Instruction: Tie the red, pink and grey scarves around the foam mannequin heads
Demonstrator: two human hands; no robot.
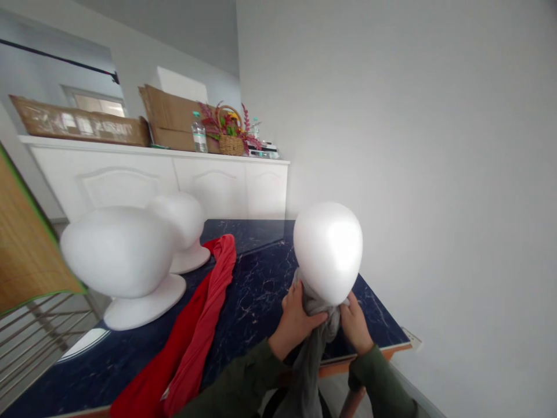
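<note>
A white mannequin head (327,249) stands near the right end of the dark blue marbled table (256,284). Around its neck goes a grey scarf (308,360), whose loose end hangs down past the table's front edge. On the left side of the neck, my left hand (296,316) is closed on the gathered scarf, thumb across the front. My right hand (354,322) grips the cloth at the right side, just under the head; its fingertips are partly hidden. A red scarf (195,337) lies lengthwise on the table, left of my arms.
Two more white mannequin heads, a near one (124,252) and a farther one (180,223), stand on the left. Behind is a white cabinet (209,174) bearing cardboard boxes (82,125), a water bottle (199,133) and a flower basket (231,145). A wall (435,174) rises at right.
</note>
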